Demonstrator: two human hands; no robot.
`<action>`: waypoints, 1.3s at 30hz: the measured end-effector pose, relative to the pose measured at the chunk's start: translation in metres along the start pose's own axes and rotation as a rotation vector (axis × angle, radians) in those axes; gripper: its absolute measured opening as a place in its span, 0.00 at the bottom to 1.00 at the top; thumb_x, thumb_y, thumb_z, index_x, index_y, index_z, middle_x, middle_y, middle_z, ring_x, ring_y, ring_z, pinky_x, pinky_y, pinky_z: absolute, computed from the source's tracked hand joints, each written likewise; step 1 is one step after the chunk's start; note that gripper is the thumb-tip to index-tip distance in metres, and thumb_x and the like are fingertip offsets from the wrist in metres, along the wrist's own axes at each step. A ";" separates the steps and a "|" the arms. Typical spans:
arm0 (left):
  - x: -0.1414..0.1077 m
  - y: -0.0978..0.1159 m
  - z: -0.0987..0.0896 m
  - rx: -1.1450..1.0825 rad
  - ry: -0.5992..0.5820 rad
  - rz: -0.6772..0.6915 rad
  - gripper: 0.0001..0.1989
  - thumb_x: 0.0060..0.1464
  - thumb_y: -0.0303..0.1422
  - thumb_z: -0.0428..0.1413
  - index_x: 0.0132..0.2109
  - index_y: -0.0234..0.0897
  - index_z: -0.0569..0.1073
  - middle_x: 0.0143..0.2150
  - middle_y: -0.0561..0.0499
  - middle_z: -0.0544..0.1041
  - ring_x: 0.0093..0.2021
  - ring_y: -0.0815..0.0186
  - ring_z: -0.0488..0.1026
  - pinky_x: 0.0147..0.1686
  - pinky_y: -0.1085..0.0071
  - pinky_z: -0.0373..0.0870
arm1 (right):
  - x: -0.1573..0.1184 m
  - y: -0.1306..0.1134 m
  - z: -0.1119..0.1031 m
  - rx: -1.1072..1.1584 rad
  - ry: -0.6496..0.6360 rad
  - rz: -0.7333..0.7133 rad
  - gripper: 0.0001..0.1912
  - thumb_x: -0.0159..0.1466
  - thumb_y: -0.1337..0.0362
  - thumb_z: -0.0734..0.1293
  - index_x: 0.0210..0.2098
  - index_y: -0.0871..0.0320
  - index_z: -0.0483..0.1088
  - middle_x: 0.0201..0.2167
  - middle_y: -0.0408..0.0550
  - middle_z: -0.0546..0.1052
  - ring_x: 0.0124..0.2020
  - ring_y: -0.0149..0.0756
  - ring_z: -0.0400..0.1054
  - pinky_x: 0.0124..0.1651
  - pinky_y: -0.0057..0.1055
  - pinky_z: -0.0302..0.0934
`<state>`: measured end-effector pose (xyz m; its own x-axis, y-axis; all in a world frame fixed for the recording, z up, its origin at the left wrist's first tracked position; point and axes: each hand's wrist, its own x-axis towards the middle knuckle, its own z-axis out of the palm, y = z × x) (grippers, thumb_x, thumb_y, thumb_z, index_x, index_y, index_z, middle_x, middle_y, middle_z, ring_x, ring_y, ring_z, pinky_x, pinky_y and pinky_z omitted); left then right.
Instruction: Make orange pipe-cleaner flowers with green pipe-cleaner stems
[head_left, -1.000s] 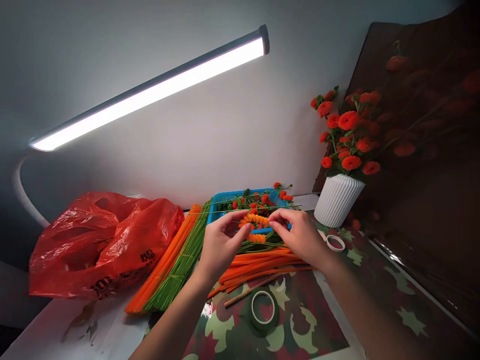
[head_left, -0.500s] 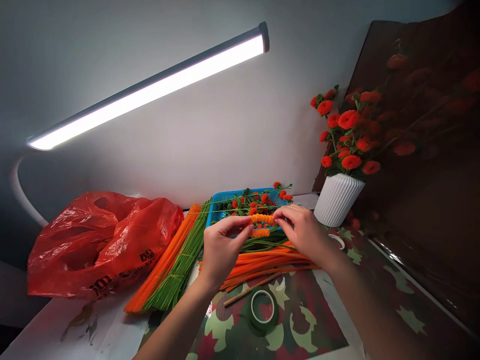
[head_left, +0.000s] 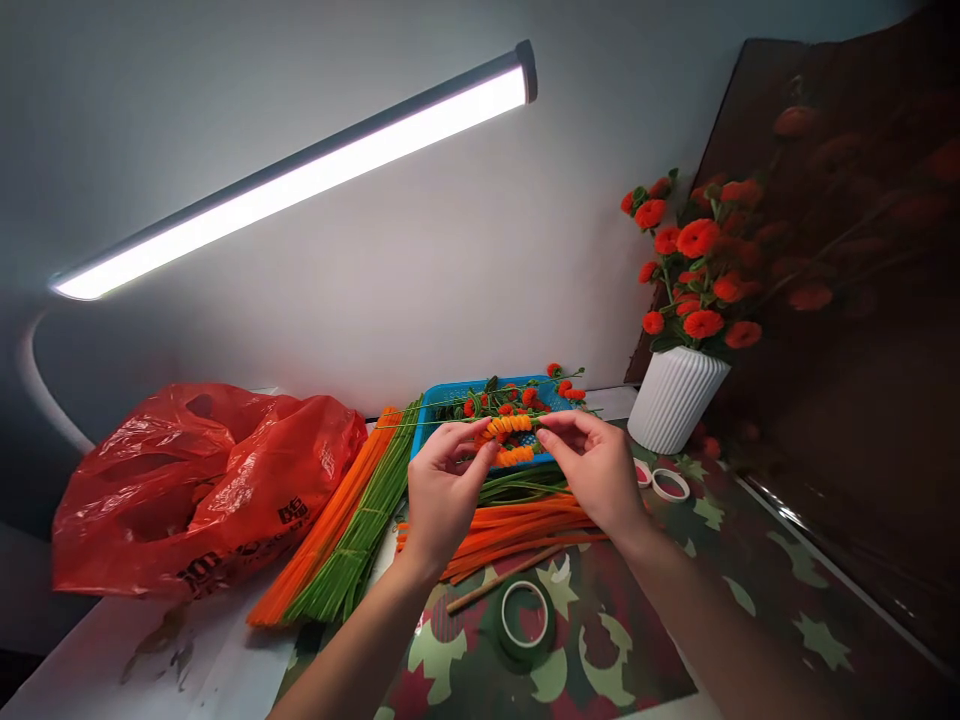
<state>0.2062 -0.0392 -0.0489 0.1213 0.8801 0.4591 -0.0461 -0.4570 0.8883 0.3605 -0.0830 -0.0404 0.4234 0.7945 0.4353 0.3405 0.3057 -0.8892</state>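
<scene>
A coiled orange strip (head_left: pixel 508 426) is pinched by the left hand (head_left: pixel 446 492) and right hand (head_left: pixel 598 472), its long axis held left to right, both ends pointed right.

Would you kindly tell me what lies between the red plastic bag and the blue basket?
In the head view, a bundle of orange stems and a bundle of green stems lie there, side by side, the green one nearer the basket.

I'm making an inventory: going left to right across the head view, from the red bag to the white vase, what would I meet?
Red plastic bag, orange stem bundle, green stem bundle, left hand, orange coil, right hand, white ribbed vase.
</scene>
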 end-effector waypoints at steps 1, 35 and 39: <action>0.000 -0.001 0.000 0.012 -0.011 0.010 0.12 0.49 0.32 0.62 0.43 0.38 0.80 0.38 0.50 0.74 0.30 0.72 0.73 0.28 0.78 0.72 | 0.000 0.000 -0.001 -0.037 0.013 -0.051 0.05 0.59 0.65 0.67 0.34 0.58 0.75 0.32 0.49 0.79 0.33 0.38 0.74 0.37 0.32 0.68; -0.003 0.005 -0.002 0.209 -0.160 0.072 0.09 0.52 0.35 0.61 0.39 0.37 0.81 0.33 0.47 0.82 0.29 0.64 0.76 0.28 0.73 0.73 | -0.004 -0.014 -0.005 -0.189 -0.172 -0.318 0.08 0.60 0.71 0.64 0.31 0.56 0.74 0.28 0.45 0.76 0.30 0.34 0.71 0.33 0.28 0.66; -0.003 0.010 -0.001 0.036 -0.167 -0.044 0.09 0.50 0.35 0.62 0.38 0.36 0.81 0.31 0.49 0.82 0.26 0.66 0.76 0.26 0.74 0.74 | -0.007 -0.012 -0.007 -0.335 -0.177 -0.536 0.12 0.62 0.74 0.60 0.35 0.55 0.73 0.30 0.47 0.75 0.32 0.35 0.70 0.36 0.29 0.64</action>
<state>0.2039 -0.0463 -0.0417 0.2860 0.8671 0.4079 -0.0022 -0.4251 0.9051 0.3591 -0.0958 -0.0322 -0.0125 0.6602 0.7510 0.7211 0.5263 -0.4507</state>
